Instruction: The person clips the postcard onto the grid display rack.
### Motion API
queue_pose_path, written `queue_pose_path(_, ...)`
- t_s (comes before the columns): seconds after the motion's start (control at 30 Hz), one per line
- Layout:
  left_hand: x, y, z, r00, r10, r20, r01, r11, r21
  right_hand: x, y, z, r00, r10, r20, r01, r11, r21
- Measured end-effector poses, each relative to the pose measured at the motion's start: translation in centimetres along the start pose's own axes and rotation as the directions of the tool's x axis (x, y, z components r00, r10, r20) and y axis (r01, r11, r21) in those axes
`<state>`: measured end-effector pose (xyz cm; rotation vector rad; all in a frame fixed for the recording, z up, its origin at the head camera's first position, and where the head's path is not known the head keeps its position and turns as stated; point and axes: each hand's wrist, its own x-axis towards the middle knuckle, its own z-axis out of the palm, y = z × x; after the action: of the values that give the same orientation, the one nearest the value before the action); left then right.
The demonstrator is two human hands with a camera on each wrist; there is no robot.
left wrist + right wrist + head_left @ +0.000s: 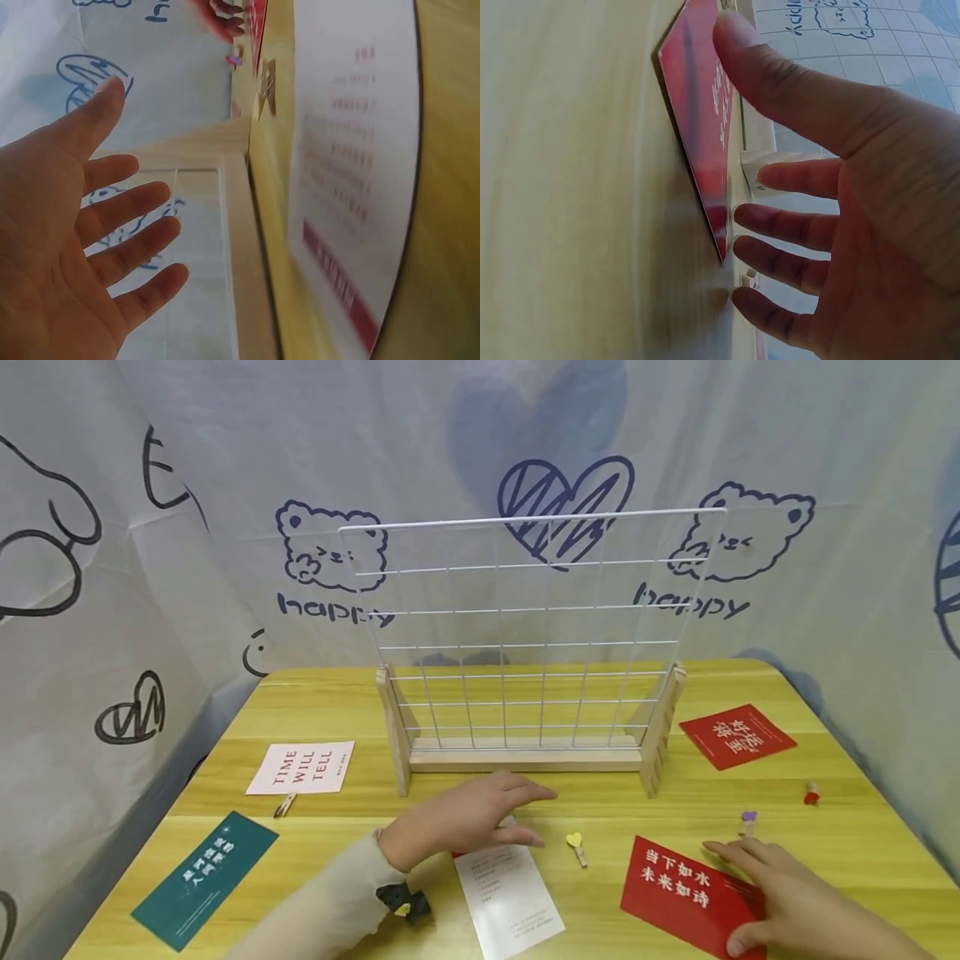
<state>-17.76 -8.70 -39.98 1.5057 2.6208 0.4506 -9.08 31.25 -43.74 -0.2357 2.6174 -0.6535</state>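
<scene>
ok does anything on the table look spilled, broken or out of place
Nothing looks spilled or broken, and the rack stands upright. Slightly untidy, though: the green card at far left and the near red card by the right hand lie askew, slanting different ways.

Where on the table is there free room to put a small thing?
Bare tabletop lies between the green card and the left sleeve, and behind the rack. It is crowded around the right hand: a red card and purple clip sit close.
</scene>
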Motion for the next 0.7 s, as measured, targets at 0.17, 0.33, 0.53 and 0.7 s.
queue_pose_path(0.17, 1.3, 0.4, 1.0, 0.999, 0.029, 0.021, -0.029, 1.0, -0.006, 0.0, 0.0, 0.2, 1.0, 0.002, -0.004, -0.002, 1.0, -0.021)
queue_pose_path(0.33, 2.6, 0.2, 2.1, 0.998, 0.062, 0.026, -0.061, 0.997, -0.037, 0.1, 0.1, 0.5, 0.999, 0.032, -0.003, -0.032, 0.998, -0.059)
queue_pose_path(0.53, 3.7, 0.0, 2.9, 0.997, 0.059, 0.056, -0.055, 0.996, -0.068, 0.3, -0.1, 0.5, 0.998, 0.058, -0.006, -0.058, 0.996, -0.074)
queue_pose_path(0.7, 4.3, -0.4, 3.7, 0.996, 0.056, 0.068, -0.049, 0.994, -0.099, 0.5, -0.3, 0.4, 0.999, 0.04, -0.01, -0.041, 0.995, -0.086)
